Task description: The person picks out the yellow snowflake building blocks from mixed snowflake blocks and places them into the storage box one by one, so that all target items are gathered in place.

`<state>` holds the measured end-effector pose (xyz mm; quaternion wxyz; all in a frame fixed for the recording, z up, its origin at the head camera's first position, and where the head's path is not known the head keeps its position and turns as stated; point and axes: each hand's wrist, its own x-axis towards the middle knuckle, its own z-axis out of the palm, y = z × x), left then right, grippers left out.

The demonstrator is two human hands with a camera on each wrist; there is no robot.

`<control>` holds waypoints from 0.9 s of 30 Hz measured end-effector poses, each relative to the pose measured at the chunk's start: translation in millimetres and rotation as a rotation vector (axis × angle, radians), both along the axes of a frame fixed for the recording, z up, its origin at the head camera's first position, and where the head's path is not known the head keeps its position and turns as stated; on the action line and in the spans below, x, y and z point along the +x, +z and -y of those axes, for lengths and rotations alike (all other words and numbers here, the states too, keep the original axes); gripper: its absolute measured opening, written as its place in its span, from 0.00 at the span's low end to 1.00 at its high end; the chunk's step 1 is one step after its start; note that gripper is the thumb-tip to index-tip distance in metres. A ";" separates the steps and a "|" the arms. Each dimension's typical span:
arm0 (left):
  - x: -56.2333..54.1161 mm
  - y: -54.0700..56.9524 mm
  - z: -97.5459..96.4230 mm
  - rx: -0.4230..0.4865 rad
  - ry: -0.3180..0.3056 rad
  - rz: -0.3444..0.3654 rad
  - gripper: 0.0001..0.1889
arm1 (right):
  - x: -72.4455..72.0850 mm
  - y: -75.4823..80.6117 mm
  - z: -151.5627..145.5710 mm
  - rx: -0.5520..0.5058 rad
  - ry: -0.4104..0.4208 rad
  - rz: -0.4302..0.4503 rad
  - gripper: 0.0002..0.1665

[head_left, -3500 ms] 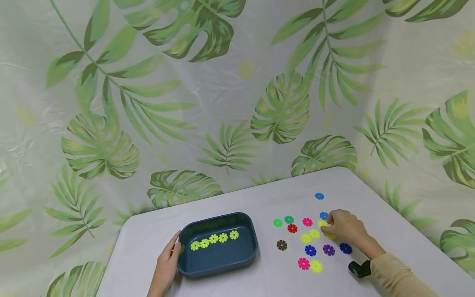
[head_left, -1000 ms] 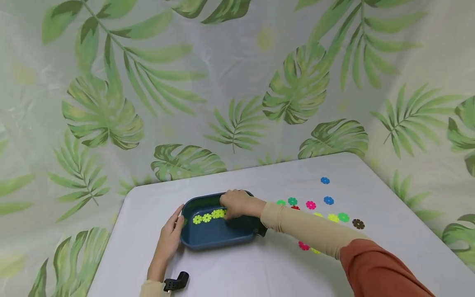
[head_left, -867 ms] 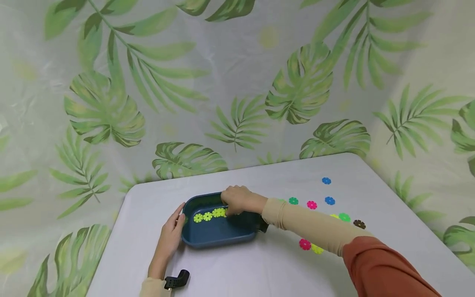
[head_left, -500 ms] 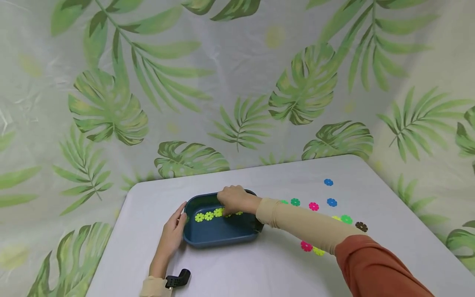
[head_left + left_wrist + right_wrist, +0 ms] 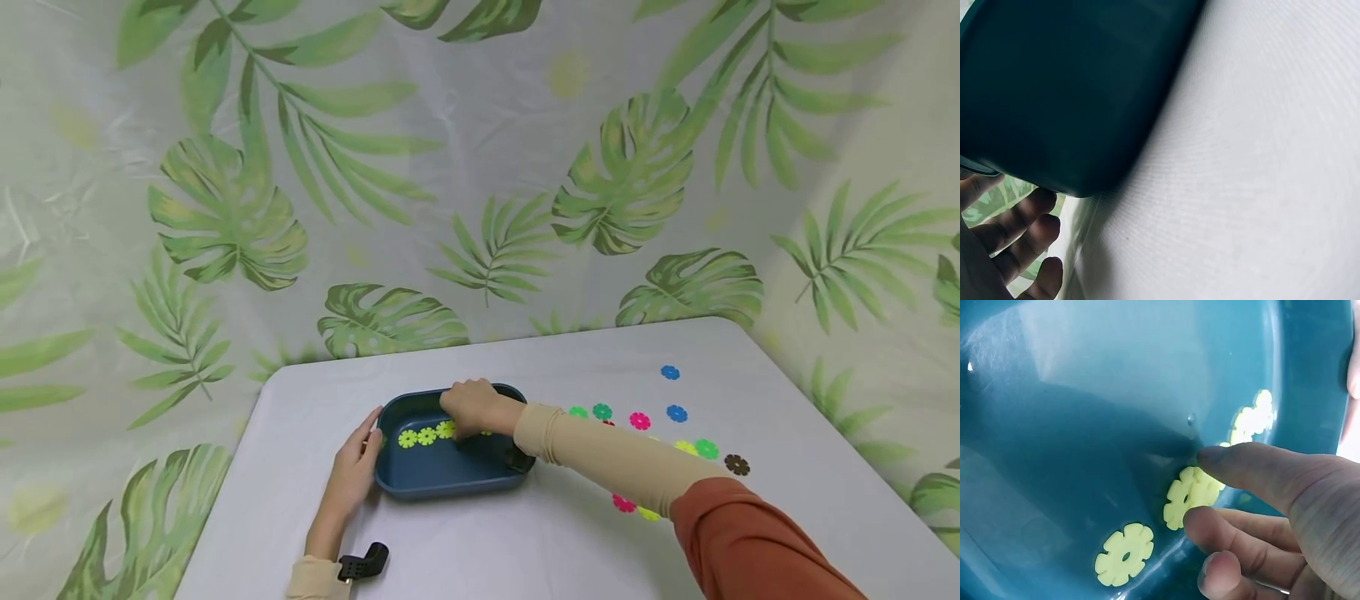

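A yellow disc is lying in the blue bin; your right hand is bracketing it with thumb and finger, whether pinching cannot be told. Your left hand, fingers relaxed, is resting against the bin's left end. Your right sleeve is partly hiding coloured discs on the white table. A leaf-print curtain is hanging behind. The disc's row is running sideways, along the bin's long axis.

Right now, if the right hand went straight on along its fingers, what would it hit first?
Likely the yellow flower-shaped plastic disc by its fingertips, inside the dark blue oblong tray; depth's unclear, they may already touch.
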<state>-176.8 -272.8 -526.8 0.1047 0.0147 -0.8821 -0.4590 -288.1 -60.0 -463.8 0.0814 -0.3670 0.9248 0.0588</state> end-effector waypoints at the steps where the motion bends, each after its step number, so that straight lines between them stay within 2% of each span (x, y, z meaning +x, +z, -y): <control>1: 0.1 -0.6 0.0 0.003 0.001 -0.001 0.24 | -0.4 -0.9 0.5 0.001 0.000 0.002 0.17; 7: -0.5 -4.3 0.2 0.018 0.005 0.000 0.24 | -2.1 -4.8 3.5 0.006 0.004 0.015 0.16; 21: -2.0 -2.5 1.8 0.000 0.010 0.013 0.24 | -5.3 -4.9 10.3 -0.011 -0.025 0.075 0.17; 27: -2.6 -3.4 3.1 0.009 0.006 0.014 0.24 | -4.6 -5.0 12.1 -0.022 -0.022 0.061 0.18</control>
